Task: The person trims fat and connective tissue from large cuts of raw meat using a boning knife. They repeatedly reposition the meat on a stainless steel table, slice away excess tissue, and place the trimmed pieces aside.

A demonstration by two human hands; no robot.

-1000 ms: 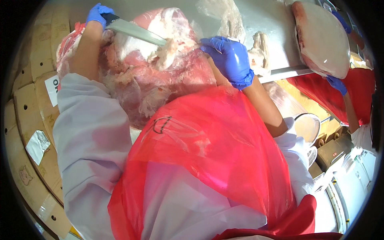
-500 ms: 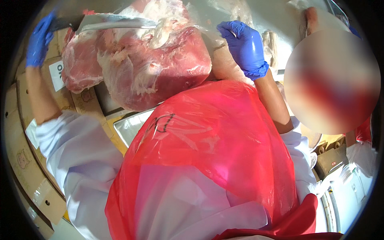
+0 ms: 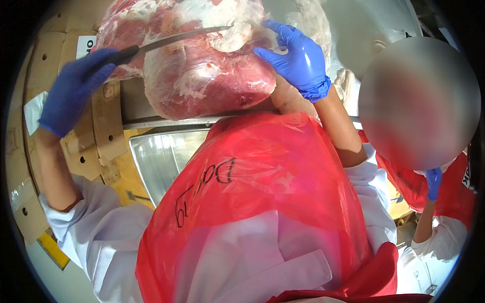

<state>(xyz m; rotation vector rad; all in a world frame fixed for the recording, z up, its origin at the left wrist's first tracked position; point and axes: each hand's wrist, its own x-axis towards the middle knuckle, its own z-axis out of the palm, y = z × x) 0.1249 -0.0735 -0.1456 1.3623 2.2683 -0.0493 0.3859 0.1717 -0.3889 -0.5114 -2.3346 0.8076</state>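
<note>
My left hand (image 3: 76,91), in a blue glove, is closed round the black handle of a knife (image 3: 184,36). The long curved blade reaches to the right over a large raw cut of meat (image 3: 207,88), its tip by a whitish lump of fat. Close to the right side of this meat is my right hand (image 3: 298,58), also gloved in blue. Its thumb and forefinger are spread apart toward the meat with nothing seen between them. Whether the fingertips touch it, I cannot tell.
Cardboard boxes (image 3: 45,76) stand along the left. A metal tray (image 3: 166,151) sits below the table's near edge. Paler pieces (image 3: 290,96) lie right of the meat. Another person in a red apron (image 3: 449,197) is at the right, with one blue-gloved hand (image 3: 433,183) visible.
My left hand has come nearer and to the right with the knife, now tilted up toward its tip. My right hand has moved slightly down and left, its fingers uncurling. The other person has shifted.
</note>
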